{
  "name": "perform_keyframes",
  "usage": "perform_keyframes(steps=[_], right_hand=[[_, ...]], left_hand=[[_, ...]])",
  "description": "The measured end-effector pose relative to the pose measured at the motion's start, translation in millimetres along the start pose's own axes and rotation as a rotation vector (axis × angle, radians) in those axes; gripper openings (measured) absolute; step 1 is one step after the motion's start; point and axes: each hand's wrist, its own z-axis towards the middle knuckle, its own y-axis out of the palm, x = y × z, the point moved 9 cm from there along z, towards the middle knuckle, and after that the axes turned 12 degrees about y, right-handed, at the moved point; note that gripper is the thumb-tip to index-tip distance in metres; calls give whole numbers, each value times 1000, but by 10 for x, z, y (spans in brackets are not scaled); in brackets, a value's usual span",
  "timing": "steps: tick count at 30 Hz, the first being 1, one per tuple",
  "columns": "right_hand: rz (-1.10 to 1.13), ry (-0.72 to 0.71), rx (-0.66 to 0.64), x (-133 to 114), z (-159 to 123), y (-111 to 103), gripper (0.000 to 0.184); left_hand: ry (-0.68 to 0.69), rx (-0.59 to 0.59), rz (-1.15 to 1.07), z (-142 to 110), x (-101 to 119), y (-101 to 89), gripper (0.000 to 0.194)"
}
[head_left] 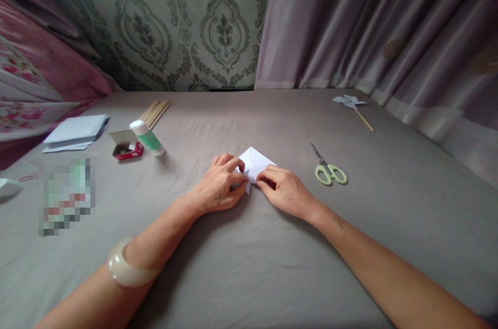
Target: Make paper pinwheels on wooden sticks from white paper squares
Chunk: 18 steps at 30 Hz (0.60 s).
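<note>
A small white sheet of paper (254, 159) lies in the middle of the cloth-covered surface, one corner pointing away from me. My left hand (223, 183) pinches its near left part, where a narrow flap sticks out toward me. On the near right part, my right hand (286, 190) grips the paper between thumb and curled fingers. The fingertips of both hands almost meet and hide part of the sheet. A pair of scissors (329, 170) with light green handles lies to the right of my right hand.
A paper pinwheel (350, 101) on a stick lies at the far right. Toward the left stand a glue stick (148, 138) and an open red box (128, 150) of small items. Behind them are wooden sticks (155, 112), a paper stack (78, 131) and a blurred package (68, 194).
</note>
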Motion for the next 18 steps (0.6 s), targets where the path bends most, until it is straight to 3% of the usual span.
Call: perform_keyframes(steps=[11, 18], right_hand=[[-32, 67, 148, -35, 39, -66, 12], [-19, 223, 94, 63, 148, -29, 17]], left_hand=[[22, 29, 46, 12, 48, -13, 24], [23, 29, 34, -9, 48, -5, 23]])
